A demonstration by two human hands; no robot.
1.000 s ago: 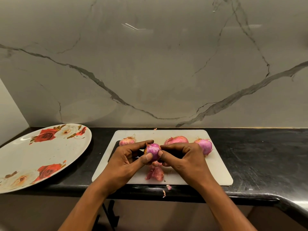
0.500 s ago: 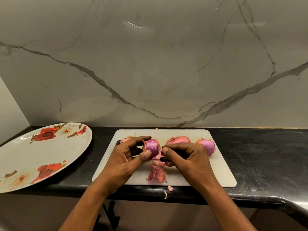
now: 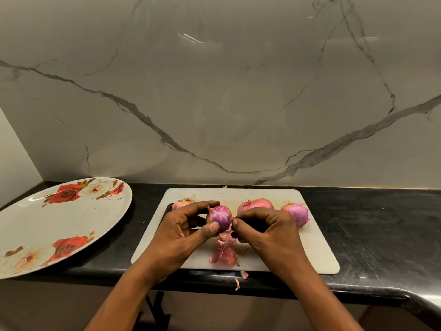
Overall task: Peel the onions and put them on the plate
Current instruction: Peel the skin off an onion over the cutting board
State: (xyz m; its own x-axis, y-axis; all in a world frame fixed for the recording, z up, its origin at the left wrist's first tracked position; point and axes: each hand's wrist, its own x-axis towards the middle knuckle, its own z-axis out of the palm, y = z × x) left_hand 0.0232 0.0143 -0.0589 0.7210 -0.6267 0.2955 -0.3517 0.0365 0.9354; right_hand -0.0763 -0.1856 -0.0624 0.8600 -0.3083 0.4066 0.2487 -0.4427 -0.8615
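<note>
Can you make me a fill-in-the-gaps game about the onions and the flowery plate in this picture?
The left hand holds one onion, and the right hand pinches at it; ___ more onions lie on the cutting board.
The flowery plate sits to the ___ of the board.
The loose peels lie on the board, whose colour is ___.
The countertop is ___.
Missing words: three, left, white, black.

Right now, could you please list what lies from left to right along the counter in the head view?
floral plate → far-left onion → held onion → pale onion → far-right onion
</note>
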